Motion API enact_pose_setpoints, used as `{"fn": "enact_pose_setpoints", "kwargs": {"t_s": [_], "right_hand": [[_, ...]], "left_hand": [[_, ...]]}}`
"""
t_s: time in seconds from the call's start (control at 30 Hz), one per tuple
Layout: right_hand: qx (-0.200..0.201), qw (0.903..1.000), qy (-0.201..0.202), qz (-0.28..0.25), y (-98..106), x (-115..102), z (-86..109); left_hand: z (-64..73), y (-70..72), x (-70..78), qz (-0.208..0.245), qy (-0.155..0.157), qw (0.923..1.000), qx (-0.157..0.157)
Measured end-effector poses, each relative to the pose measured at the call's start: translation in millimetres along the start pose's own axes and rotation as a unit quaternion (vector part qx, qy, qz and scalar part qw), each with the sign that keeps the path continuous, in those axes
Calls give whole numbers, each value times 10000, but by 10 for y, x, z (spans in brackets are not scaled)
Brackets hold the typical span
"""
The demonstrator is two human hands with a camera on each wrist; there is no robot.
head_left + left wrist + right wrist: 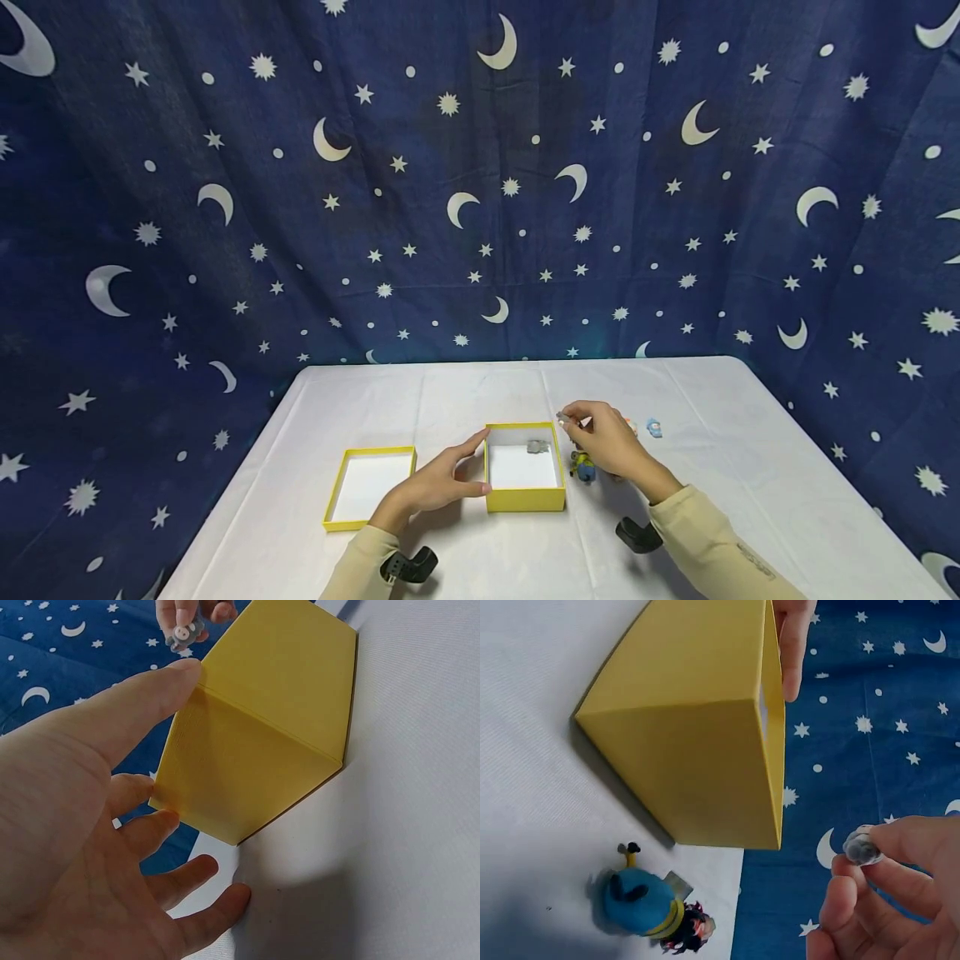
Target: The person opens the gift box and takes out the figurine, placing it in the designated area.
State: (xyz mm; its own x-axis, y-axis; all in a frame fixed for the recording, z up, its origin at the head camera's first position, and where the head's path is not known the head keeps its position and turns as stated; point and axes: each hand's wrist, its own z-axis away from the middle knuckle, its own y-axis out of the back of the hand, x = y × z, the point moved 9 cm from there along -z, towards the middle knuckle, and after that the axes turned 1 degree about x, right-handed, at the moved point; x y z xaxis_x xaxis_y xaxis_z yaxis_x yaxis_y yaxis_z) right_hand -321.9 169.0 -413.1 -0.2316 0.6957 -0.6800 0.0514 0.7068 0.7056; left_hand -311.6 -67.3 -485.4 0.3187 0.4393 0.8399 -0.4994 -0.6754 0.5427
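Note:
In the head view an open yellow box (525, 500) with a white inside stands on the table. A small grey figurine (537, 447) lies in it near the back right. My left hand (442, 483) touches the box's left side, thumb toward the front and fingers toward the back, spread fairly straight in the left wrist view. Beyond the right rim, my right hand (607, 437) pinches another small grey figurine (863, 847) between thumb and fingers, held above the table. Below that hand, a blue and yellow figurine (641, 900) with dark hair lies beside the box.
A shallow yellow lid (371, 487), white inside, lies left of the box. Farther right, past my right hand, sit a light blue figurine (654, 427) and a partly hidden orange-pink one (632, 425). A dark blue curtain (450, 208) hangs behind the white table (510, 558).

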Motion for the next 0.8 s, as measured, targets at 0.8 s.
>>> {"fn": "enact_pose_setpoints", "kwargs": {"t_s": [0.8], "right_hand": [[232,9974,245,-631,265,343,133]], "left_hand": [[16,14,21,40,28,10000,11]]}}
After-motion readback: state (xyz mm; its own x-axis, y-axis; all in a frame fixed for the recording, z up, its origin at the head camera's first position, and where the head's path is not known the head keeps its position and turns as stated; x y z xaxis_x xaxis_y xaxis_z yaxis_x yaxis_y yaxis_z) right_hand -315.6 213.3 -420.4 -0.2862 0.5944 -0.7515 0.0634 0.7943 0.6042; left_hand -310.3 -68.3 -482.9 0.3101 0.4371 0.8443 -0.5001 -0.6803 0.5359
